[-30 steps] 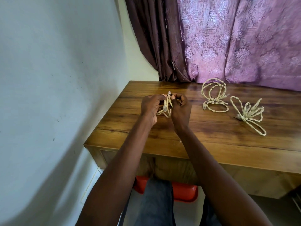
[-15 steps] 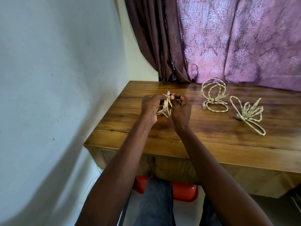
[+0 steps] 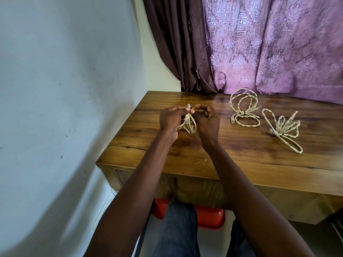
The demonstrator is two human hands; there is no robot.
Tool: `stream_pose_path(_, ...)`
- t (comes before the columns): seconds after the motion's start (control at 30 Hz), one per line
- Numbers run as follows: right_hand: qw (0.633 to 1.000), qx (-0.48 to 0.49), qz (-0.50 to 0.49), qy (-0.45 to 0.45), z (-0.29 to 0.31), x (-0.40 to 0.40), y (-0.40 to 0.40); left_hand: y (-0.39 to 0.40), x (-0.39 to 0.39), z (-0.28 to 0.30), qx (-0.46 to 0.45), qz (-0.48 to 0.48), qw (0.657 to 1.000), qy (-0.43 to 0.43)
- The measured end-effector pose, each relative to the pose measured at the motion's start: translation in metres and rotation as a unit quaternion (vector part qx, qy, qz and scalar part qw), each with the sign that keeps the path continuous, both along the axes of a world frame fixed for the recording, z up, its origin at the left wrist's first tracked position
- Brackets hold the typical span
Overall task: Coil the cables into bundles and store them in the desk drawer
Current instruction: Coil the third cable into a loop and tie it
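A small cream cable coil (image 3: 189, 123) hangs between my two hands above the left part of the wooden desk (image 3: 232, 156). My left hand (image 3: 169, 121) grips the coil's loops. My right hand (image 3: 205, 120) pinches something small and dark at the top of the coil, beside a pale connector. Two more cream twisted cable bundles lie on the desk: one bundle (image 3: 243, 110) near the curtain with a dark tie at its middle, the other bundle (image 3: 282, 129) further right, also tied. The desk's front panel (image 3: 200, 191) shows under the top.
A white wall runs along the desk's left side. Purple and brown curtains (image 3: 259, 45) hang behind the desk. A red stool or bin (image 3: 207, 216) sits under the desk beside my knees in blue jeans. Small crumbs lie near the desk's front edge.
Both hands stay in the same place with the coil. The fingers shift only slightly at the coil's top.
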State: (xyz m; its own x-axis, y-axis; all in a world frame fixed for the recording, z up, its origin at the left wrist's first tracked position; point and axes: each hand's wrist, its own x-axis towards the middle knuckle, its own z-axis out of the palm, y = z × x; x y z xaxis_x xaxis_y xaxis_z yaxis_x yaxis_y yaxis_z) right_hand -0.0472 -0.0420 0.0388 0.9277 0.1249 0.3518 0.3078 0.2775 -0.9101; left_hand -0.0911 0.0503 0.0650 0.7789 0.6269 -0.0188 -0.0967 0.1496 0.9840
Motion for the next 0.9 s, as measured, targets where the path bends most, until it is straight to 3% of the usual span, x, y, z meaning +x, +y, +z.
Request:
stream_pose_path(0.17,0.997,0.001,0.031,0.064,0.001,0.002,0.001,0.002,0.003,-0.006,0.057,0.013,0.998,-0.005)
stream_pose_path(0.3,0.996,-0.02,0.033,0.076,0.003,0.008,-0.003,0.006,0.003,-0.014,0.165,-0.007,0.985,-0.05)
stream_pose_path(0.43,0.995,-0.039,0.05,0.073,0.008,0.008,-0.011,0.017,0.006,-0.021,0.288,-0.028,0.956,-0.059)
stream_pose_path(0.57,0.992,-0.079,0.062,0.075,0.014,0.012,-0.017,0.026,0.007,-0.016,0.422,-0.047,0.904,-0.057)
stream_pose_path(0.9,0.971,-0.235,-0.033,-0.034,0.015,0.01,-0.007,0.031,0.01,-0.02,0.472,-0.043,0.877,-0.081)
